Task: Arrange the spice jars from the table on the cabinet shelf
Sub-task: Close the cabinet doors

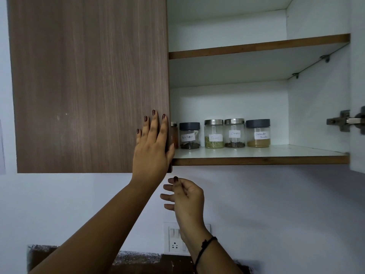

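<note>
Several labelled spice jars stand in a row at the back of the lower cabinet shelf (276,155): black pepper (190,136), fennel (214,134), cloves (234,133) and coriander powder (258,133). A reddish jar (174,135) at the row's left end is half hidden by the wooden left door (88,84). My left hand (153,143) lies flat on that door, with the thumb round its right edge. My right hand (184,196) hangs below the shelf with loosely curled fingers and holds nothing.
The upper shelf (256,47) is bare. The right door is swung open, and its hinge (343,121) shows on the right wall. A white switch and socket plate (175,239) sits on the wall below, above a dark counter edge (138,260).
</note>
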The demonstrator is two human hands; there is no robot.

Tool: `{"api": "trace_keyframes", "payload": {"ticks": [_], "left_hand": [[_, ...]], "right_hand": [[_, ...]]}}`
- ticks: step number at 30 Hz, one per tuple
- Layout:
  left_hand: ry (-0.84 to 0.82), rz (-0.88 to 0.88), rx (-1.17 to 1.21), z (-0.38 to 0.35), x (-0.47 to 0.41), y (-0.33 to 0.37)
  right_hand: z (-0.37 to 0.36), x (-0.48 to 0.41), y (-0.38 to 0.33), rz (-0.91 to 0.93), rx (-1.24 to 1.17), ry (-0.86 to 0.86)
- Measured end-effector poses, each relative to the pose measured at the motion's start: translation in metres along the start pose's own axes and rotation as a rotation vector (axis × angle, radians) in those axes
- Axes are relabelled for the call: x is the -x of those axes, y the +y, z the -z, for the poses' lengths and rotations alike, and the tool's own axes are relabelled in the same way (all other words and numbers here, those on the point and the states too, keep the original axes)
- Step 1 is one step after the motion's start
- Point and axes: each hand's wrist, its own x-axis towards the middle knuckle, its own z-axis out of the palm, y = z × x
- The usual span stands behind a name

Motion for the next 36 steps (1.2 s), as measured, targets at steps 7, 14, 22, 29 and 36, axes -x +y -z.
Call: {"api": "trace_keyframes", "payload": {"ticks": [7, 14, 22, 29, 36], "left_hand": [[-0.004, -0.017, 0.011, 0.001, 0.001, 0.000], [-0.020, -0.030, 0.049, 0.003, 0.001, -0.003], [-0.060, -0.078, 0.091, 0.011, 0.002, -0.007], [-0.017, -0.100, 0.163, 0.009, 0.001, -0.003], [0.072, -0.067, 0.246, 0.008, 0.003, 0.001]], "right_hand": [[0.038, 0.017, -0.019, 0.044, -0.035, 0.113], [0.068, 0.041, -0.045, 0.102, 0.035, 0.206], [0.087, 0.076, -0.077, 0.154, 0.124, 0.331], [0.098, 0.115, -0.103, 0.209, 0.235, 0.416], [0.122, 0.148, -0.123, 0.264, 0.375, 0.518]]}}
